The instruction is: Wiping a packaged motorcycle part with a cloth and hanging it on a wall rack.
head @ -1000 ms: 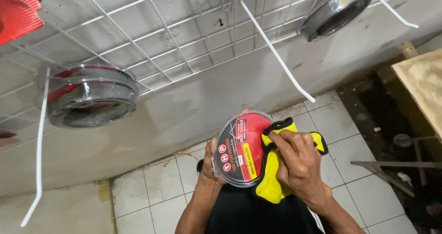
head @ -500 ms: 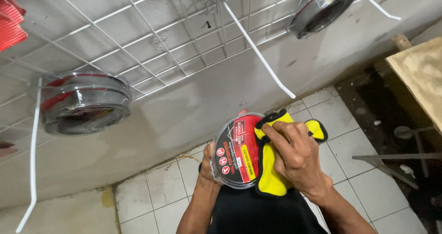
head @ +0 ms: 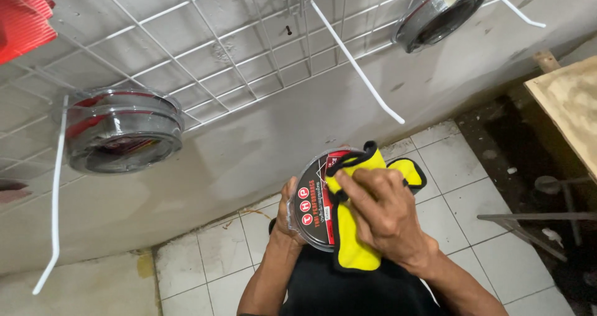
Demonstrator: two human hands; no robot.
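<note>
Round clear-cased spool (head: pixel 311 207), seemingly red-and-black labelled

Yellow cloth (head: pixel 354 254) edged in black over a clear round case (head: pixel 314 207) with a red-and-black label; white wire grid (head: pixel 205 49); grey wall (head: pixel 249 148); white floor tiles (head: pixel 454 167).
</note>
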